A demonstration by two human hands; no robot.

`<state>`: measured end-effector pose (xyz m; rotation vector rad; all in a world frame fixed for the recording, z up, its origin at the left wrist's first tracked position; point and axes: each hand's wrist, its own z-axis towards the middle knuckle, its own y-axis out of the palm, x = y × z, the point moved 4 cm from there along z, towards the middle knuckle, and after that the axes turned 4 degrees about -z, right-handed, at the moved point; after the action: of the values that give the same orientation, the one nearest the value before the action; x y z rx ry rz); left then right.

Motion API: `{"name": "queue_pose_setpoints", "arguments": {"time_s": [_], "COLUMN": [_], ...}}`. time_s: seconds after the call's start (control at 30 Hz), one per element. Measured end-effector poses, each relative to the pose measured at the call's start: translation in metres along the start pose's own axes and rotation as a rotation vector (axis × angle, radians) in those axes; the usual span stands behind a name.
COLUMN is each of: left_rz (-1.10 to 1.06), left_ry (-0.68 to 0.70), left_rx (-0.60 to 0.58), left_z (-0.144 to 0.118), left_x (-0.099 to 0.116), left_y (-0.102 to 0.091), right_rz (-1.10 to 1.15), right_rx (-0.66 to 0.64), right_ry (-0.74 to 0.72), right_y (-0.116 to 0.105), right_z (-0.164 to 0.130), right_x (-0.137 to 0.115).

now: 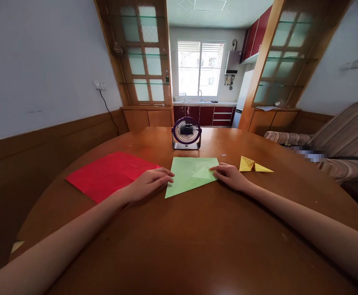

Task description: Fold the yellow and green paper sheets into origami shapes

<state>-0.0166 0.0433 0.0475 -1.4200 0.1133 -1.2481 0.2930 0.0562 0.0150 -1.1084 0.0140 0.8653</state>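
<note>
**Two hands on a green paper**

A green paper (189,177) lies flat in the middle of the round brown tabletop (197,237). One corner of it is folded in toward the middle.

The left hand (150,183) rests flat on the left edge of the green paper. Its fingers are stretched out and lie loose, not gripping anything. The wrist of this hand lies over a big red paper (107,174), which is spread out just beside the green one.

The right hand (229,175) is at the right edge of the green paper. Its fingertips press down on the folded corner. It is not clenched, and it is not picking the paper up.

Near the right hand sits a small yellow folded paper (254,164) with pointy ends. It does not touch the hand.

Behind the green paper stands a little purple fan (186,133), facing this way.
</note>
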Motion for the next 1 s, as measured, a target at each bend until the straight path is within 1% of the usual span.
{"name": "queue_pose_setpoints", "arguments": {"time_s": [0.07, 0.13, 0.2, 0.27, 0.37, 0.43, 0.53, 0.63, 0.73, 0.87, 0.93, 1.0], "left_rz": [0.107, 0.2, 0.266, 0.314, 0.365, 0.384, 0.402, 0.433, 0.489, 0.568, 0.594, 0.621], "left_ry": [0.012, 0.023, 0.033, 0.041, 0.038, 0.026, 0.002, -0.001, -0.004, -0.023, -0.015, 0.004], "left_rx": [-0.016, -0.075, -0.117, -0.129, -0.139, -0.15, -0.159, -0.144, -0.126, -0.117, -0.095, -0.063], "left_z": [0.0, 0.0, -0.001, -0.002, -0.003, -0.003, -0.003, -0.002, -0.002, -0.002, -0.002, -0.001], "left_x": [-0.005, -0.008, -0.009, -0.007, -0.003, -0.002, -0.001, 0.001, 0.006, 0.012, 0.016, 0.02], "left_y": [0.008, 0.016, 0.022, 0.025, 0.026, 0.026, 0.026, 0.027, 0.03, 0.037, 0.04, 0.043], "right_rz": [0.067, 0.188, 0.321, 0.411, 0.467, 0.473, 0.41, 0.261, 0.1, -0.049, -0.11, -0.163], "right_rx": [0.025, 0.042, 0.051, 0.081, 0.118, 0.066, -0.073, -0.166, -0.225, -0.318, -0.339, -0.331], "right_ry": [0.053, 0.094, 0.13, 0.16, 0.158, 0.141, 0.123, 0.006, -0.138, -0.245, -0.306, -0.368], "right_y": [-0.001, -0.003, -0.006, -0.01, -0.016, -0.017, -0.015, -0.015, -0.017, -0.016, -0.016, -0.016], "right_z": [-0.001, -0.001, -0.002, -0.003, -0.005, -0.007, -0.01, -0.011, -0.012, -0.015, -0.017, -0.019], "right_x": [0.003, 0.004, 0.005, 0.006, 0.006, 0.002, -0.006, -0.019, -0.031, -0.042, -0.047, -0.051]}}
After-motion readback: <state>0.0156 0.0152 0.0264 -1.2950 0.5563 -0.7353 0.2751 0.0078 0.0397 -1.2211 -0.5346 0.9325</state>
